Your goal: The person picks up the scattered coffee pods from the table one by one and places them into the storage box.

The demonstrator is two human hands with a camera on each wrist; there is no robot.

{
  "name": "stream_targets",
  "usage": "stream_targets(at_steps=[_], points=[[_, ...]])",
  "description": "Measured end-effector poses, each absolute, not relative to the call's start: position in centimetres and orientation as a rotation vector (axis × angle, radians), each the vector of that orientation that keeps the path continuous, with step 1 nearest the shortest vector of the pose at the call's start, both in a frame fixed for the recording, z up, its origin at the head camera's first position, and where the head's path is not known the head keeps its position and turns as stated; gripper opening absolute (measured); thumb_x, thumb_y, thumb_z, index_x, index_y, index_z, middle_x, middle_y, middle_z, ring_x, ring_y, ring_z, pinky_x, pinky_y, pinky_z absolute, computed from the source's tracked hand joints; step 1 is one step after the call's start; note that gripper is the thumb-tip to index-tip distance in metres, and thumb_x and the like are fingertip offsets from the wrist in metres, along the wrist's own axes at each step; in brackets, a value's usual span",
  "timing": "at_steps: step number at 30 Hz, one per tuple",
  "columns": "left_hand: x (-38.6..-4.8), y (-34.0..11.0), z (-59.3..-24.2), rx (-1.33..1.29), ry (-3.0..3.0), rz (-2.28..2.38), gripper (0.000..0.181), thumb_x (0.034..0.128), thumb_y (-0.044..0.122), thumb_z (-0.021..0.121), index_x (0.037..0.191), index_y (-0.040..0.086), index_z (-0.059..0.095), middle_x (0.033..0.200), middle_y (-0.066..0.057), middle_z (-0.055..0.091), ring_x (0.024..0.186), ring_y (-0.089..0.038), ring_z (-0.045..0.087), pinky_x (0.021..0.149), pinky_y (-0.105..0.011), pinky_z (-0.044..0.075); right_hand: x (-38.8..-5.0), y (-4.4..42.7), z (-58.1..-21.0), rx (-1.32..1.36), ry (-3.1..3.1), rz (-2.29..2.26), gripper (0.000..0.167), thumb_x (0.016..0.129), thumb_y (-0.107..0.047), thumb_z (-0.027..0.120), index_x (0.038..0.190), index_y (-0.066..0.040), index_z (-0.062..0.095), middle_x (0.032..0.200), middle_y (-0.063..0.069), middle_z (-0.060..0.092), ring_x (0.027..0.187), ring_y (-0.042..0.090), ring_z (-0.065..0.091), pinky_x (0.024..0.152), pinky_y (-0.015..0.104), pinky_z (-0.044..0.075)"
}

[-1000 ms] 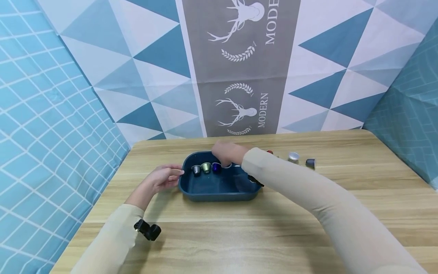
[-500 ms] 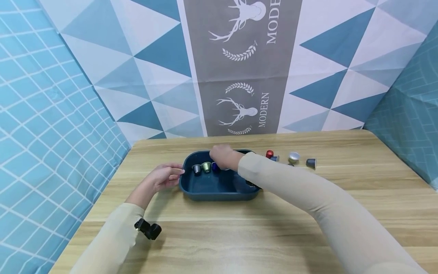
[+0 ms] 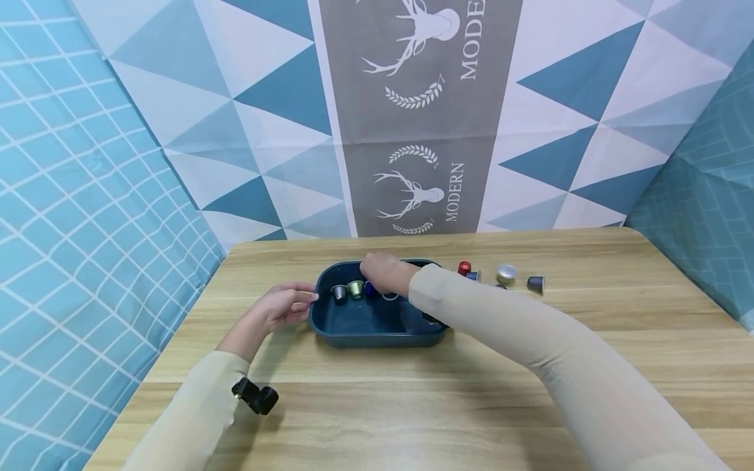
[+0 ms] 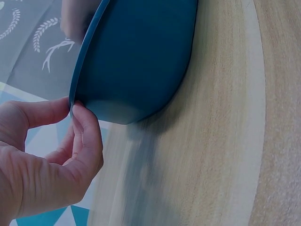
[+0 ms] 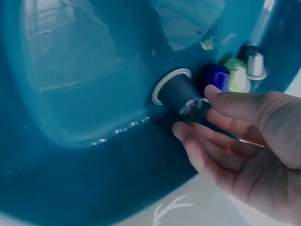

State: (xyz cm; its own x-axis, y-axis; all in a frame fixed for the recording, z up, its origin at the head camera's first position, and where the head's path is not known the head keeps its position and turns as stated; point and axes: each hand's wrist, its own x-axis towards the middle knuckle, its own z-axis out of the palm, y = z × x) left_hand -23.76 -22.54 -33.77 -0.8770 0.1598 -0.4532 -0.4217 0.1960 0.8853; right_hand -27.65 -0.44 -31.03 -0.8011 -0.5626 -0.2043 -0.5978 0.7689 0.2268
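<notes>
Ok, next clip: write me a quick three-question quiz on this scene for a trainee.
1. Which hand pinches the rim of the tray?
2. True or false: the red capsule is outside the tray.
3. Fill in the colour: in the right wrist view, the ____ capsule sits between the green capsule and the dark capsule by the right hand.

Key:
1. The left hand.
2. True; it is on the table.
3. Blue.
</notes>
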Motion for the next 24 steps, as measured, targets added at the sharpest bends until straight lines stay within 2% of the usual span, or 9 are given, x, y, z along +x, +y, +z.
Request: stream_targets(at_steps=[5,7,10,13,16,18,24], points=[[-23.7,-22.5,-34.0,-0.242,2.033,1.724,0.049,0.0939,0.011,0.059,0.138,-0.001,0.041,0.076,0.008,0.061,0.063,0.000,0.057,0.063,-0.015,0.053,-27.7,0.0,-30.0,-0.938,2.799,0.401,0.011,0.091,-0.006,0.058,0.097,-0.007,0.067,0.089,0.004,0.057,0.067,0.013,0.041,0.055,0.024,0.033],[-23.7,-22.5,-34.1,-0.240,2.033,1.724,0.050,0.0941,0.011,0.059,0.138,-0.001,0.040,0.076,0.008,0.060,0.062,0.001,0.056,0.063,-0.015,0.053,-27.6,0.4,-29.5,-0.940,2.780,0.391,0.009,0.087,-0.009,0.065,0.096,-0.007,0.066,0.087,0.002,0.055,0.068,0.013,0.042,0.057,0.024,0.036],[-23.7,-22.5,-34.2,-0.238,2.036,1.720,0.051,0.0943,0.011,0.058,0.139,-0.001,0.039,0.076,0.009,0.060,0.062,0.001,0.056,0.064,-0.015,0.053,-27.5,1.3,-29.0,-0.975,2.723,0.372,0.015,0.084,-0.015,0.072,0.094,-0.005,0.068,0.083,0.001,0.058,0.069,0.012,0.045,0.064,0.025,0.043],[-23.6,-22.6,-34.3,-0.239,2.034,1.720,0.051,0.0943,0.011,0.058,0.140,-0.001,0.038,0.076,0.009,0.060,0.062,0.001,0.055,0.063,-0.015,0.052,-27.5,2.4,-28.6,-1.040,2.677,0.322,0.019,0.085,-0.018,0.073,0.098,-0.005,0.070,0.091,0.002,0.066,0.076,0.012,0.055,0.077,0.027,0.051],[-23.6,-22.6,-34.2,-0.238,2.033,1.722,0.051,0.0945,0.011,0.058,0.140,-0.001,0.038,0.077,0.009,0.060,0.063,0.001,0.055,0.063,-0.015,0.052,-27.4,3.6,-28.3,-1.106,2.649,0.260,0.024,0.085,-0.018,0.072,0.106,-0.006,0.070,0.109,0.005,0.069,0.093,0.016,0.062,0.088,0.032,0.054],[-23.7,-22.6,-34.1,-0.237,2.039,1.720,0.051,0.0946,0.011,0.057,0.140,-0.001,0.038,0.077,0.009,0.060,0.063,0.001,0.055,0.063,-0.015,0.052,-27.4,4.4,-28.3,-1.143,2.645,0.222,0.028,0.085,-0.018,0.072,0.110,-0.006,0.069,0.112,0.007,0.069,0.098,0.019,0.064,0.089,0.033,0.054],[-23.7,-22.5,-33.8,-0.226,2.058,1.707,0.051,0.0949,0.012,0.057,0.141,-0.001,0.038,0.074,0.010,0.058,0.058,0.001,0.050,0.062,-0.014,0.051,-27.0,7.1,-28.6,-1.207,2.669,0.087,0.026,0.086,-0.017,0.072,0.109,-0.007,0.067,0.102,0.008,0.069,0.090,0.018,0.062,0.084,0.033,0.053]])
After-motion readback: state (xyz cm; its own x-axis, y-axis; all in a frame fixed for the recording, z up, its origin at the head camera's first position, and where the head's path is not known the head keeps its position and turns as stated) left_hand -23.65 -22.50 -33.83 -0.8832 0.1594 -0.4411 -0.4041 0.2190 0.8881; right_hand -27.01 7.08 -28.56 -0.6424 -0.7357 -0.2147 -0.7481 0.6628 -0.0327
